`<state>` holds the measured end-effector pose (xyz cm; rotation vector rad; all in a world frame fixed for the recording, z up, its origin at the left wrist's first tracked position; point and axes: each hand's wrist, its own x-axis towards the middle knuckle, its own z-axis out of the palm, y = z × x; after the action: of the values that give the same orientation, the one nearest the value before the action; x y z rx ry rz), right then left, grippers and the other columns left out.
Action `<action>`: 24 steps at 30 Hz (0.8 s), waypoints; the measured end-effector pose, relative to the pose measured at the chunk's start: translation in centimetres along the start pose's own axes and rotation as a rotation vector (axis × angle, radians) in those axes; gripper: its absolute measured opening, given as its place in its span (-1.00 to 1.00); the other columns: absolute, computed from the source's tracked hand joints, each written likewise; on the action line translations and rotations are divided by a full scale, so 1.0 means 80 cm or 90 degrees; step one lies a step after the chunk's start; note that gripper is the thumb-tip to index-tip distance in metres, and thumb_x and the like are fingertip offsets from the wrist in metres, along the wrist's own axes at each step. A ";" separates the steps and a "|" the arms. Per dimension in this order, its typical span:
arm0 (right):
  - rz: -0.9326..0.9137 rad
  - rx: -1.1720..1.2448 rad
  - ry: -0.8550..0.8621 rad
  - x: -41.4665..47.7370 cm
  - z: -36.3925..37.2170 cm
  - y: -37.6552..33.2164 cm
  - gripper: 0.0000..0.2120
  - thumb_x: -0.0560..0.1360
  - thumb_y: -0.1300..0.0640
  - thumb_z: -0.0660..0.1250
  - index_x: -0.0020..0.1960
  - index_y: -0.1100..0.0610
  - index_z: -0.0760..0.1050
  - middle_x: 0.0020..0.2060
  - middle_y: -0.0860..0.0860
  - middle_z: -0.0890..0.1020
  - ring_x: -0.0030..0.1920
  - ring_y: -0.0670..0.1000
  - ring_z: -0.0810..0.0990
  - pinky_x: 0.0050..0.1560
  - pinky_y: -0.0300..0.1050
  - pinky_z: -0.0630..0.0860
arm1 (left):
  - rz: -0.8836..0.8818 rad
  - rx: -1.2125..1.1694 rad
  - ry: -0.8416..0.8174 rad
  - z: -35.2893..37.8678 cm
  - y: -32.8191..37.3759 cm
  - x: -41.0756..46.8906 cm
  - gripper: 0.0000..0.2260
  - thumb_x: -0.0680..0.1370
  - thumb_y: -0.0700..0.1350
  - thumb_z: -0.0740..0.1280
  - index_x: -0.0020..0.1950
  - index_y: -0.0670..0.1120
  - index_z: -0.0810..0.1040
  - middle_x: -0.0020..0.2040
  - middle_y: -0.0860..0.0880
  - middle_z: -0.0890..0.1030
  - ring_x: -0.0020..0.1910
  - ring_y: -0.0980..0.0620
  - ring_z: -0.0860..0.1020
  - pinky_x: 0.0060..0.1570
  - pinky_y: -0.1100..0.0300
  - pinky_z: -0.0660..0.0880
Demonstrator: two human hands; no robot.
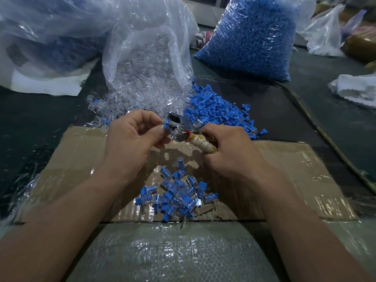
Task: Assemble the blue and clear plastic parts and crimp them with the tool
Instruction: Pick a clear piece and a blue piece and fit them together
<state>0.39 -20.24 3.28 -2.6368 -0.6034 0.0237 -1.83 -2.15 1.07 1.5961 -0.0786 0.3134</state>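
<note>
My left hand pinches a small blue part between thumb and fingers, right at the metal jaws of the crimping tool. My right hand grips the tool's tape-wrapped handle. Whether a clear part sits on the blue one is hidden. Below my hands, a pile of assembled blue-and-clear pieces lies on a flattened cardboard sheet. Loose blue parts and loose clear parts are heaped just beyond the tool.
An open clear bag spills the clear parts. A full bag of blue parts stands at the back right. More plastic bags lie at the far left and right. A cord crosses the dark table on the right. Bubble wrap covers my lap.
</note>
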 end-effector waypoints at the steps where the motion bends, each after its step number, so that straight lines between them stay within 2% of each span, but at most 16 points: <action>1: 0.001 -0.001 -0.001 0.000 0.000 0.000 -0.84 0.37 0.10 0.37 -0.15 -0.03 0.39 -0.32 -0.18 0.44 -0.27 -0.14 0.40 -0.28 -0.20 0.32 | 0.004 0.003 0.002 0.000 0.000 0.000 -0.78 0.45 -0.39 0.32 -0.22 -0.06 0.51 -0.38 0.10 0.63 -0.40 0.18 0.60 -0.38 0.39 0.51; 11: 0.009 -0.023 -0.012 0.001 0.000 -0.004 -0.87 0.38 0.08 0.36 -0.14 0.00 0.41 -0.30 -0.10 0.48 -0.24 -0.07 0.43 -0.22 -0.14 0.36 | 0.004 0.032 0.010 -0.001 -0.002 0.000 -0.76 0.44 -0.39 0.33 -0.24 -0.04 0.51 -0.40 0.11 0.63 -0.41 0.18 0.60 -0.38 0.39 0.50; 17: 0.010 -0.044 0.014 0.001 0.002 -0.006 -0.85 0.35 0.10 0.34 -0.19 -0.04 0.37 -0.35 -0.15 0.44 -0.23 -0.03 0.44 -0.18 -0.06 0.45 | 0.004 0.051 0.038 0.000 0.002 -0.002 -0.76 0.44 -0.38 0.34 -0.26 -0.04 0.52 -0.37 0.04 0.60 -0.42 0.20 0.59 -0.39 0.40 0.50; 19: 0.010 -0.042 0.021 0.002 0.004 -0.005 -0.87 0.36 0.08 0.36 -0.13 0.00 0.44 -0.31 -0.11 0.49 -0.21 -0.02 0.46 -0.15 -0.03 0.47 | -0.002 0.048 0.040 0.001 0.004 -0.002 -0.77 0.44 -0.38 0.34 -0.26 -0.04 0.52 -0.35 0.00 0.59 -0.42 0.20 0.58 -0.38 0.39 0.51; 24: 0.012 -0.018 0.022 0.004 0.003 0.002 -0.76 0.35 0.08 0.42 -0.01 0.07 0.51 -0.17 -0.06 0.55 -0.14 -0.05 0.47 -0.07 -0.02 0.47 | -0.014 0.054 0.043 0.002 0.003 -0.001 -0.78 0.44 -0.36 0.36 -0.25 -0.04 0.53 -0.35 0.00 0.61 -0.41 0.19 0.59 -0.38 0.38 0.52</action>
<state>0.75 -20.16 3.04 -2.6648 -0.5708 -0.0238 -1.93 -2.31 1.32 1.6678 0.0038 0.3572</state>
